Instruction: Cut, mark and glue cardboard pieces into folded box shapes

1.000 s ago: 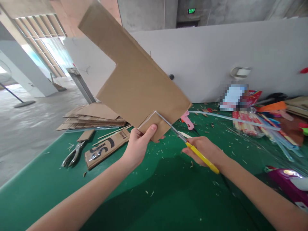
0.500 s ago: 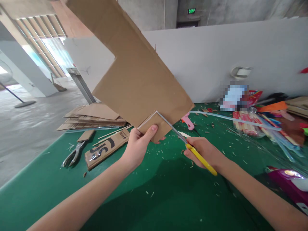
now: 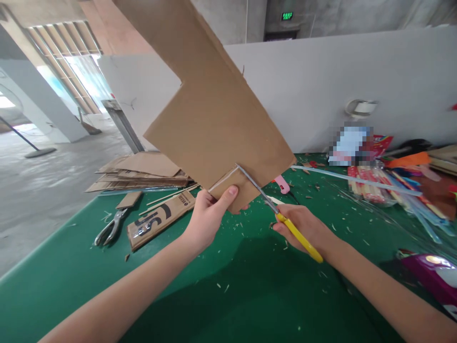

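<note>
My left hand (image 3: 210, 214) pinches a small corner flap of a large brown cardboard sheet (image 3: 214, 128), thumb on top and fingers beneath. The sheet is held up at a slant above the table and has a notch in its left edge. My right hand (image 3: 298, 226) is closed round yellow-handled scissors (image 3: 294, 233). One grey blade lies over the cardboard along the flap's right side, its tip at the inner corner of the cut. A pale cut line runs from that corner towards my left thumb. The other blade is mostly hidden behind the sheet.
On the green table (image 3: 221, 305) lie pliers (image 3: 110, 226), a printed cardboard piece (image 3: 160, 219), thin sticks and a cardboard stack (image 3: 143, 171) at left. A pink glue gun (image 3: 282, 184) is behind my right hand. Packaged sticks (image 3: 367, 186) and a purple object (image 3: 428, 274) lie at right.
The cardboard sheet has shifted slightly right and turned a little, with my left hand following. The scissors stay in the cut, with my right hand in nearly the same place.
</note>
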`<state>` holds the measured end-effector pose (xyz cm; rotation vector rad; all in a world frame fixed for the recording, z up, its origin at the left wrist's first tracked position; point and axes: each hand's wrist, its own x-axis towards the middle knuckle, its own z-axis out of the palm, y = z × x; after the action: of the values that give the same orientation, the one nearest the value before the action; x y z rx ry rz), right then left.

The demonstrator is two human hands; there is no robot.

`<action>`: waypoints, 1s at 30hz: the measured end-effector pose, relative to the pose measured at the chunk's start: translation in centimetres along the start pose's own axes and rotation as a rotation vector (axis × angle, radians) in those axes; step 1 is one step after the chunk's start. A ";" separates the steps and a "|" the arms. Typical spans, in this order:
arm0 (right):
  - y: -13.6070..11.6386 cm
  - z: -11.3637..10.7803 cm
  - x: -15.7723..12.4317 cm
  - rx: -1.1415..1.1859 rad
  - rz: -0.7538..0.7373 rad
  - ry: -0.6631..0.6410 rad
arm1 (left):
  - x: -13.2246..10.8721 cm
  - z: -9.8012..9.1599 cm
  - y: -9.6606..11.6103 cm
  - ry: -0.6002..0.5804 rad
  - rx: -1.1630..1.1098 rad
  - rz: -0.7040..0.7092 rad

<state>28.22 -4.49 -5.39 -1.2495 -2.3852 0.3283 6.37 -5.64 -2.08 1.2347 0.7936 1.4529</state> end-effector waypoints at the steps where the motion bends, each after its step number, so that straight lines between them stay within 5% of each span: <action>1: -0.1 0.0 0.0 0.002 -0.013 0.004 | 0.0 0.0 0.1 -0.001 -0.006 0.003; 30: -0.3 0.2 -0.1 0.049 -0.071 0.073 | -0.2 0.0 0.3 0.008 -0.067 -0.087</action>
<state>27.95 -4.80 -5.44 -1.1327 -2.3390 0.3115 6.22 -5.93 -1.85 1.1314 0.7879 1.4034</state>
